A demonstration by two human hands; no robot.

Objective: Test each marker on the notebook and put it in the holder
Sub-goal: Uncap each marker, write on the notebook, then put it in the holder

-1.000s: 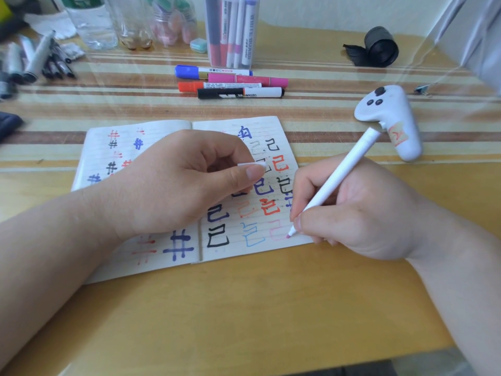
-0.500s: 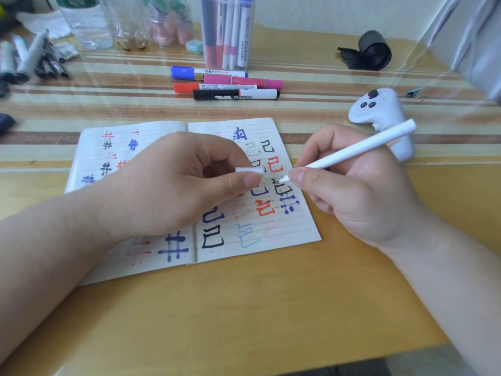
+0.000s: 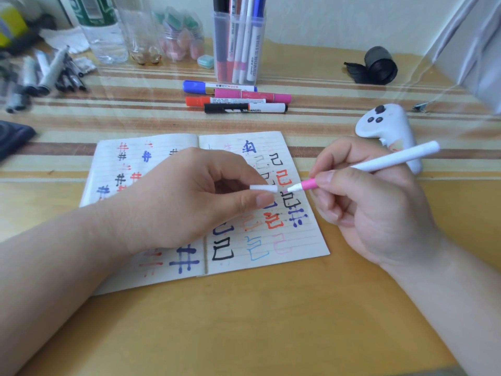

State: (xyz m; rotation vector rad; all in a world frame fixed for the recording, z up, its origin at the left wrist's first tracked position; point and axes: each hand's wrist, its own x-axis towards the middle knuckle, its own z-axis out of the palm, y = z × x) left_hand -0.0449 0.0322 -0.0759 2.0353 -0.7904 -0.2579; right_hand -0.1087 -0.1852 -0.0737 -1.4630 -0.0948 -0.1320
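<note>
An open notebook (image 3: 295, 248) covered in coloured test marks lies in the middle of the desk. My right hand (image 3: 379, 213) grips a slim white marker (image 3: 393, 160) with a pink neck, its tip pointing left. My left hand (image 3: 189, 204) pinches the marker's white cap (image 3: 263, 188) between thumb and fingers, the cap's mouth a short gap from the tip. A clear holder (image 3: 238, 47) at the back holds several markers. In front of it lie several capped markers: blue (image 3: 217, 86), pink (image 3: 252, 96), orange-red (image 3: 211, 101) and black (image 3: 244, 108).
A white controller (image 3: 385, 123) lies right of the notebook, behind my right hand. A black roll (image 3: 379, 65) sits at the back right. Bottles (image 3: 103, 31) and a pile of grey pens (image 3: 46, 74) stand at the back left. A dark object (image 3: 13, 137) is at the left edge.
My right hand lifted the marker off the bottom of the page, turned it flat and brought its tip up to the cap held by my left hand.
</note>
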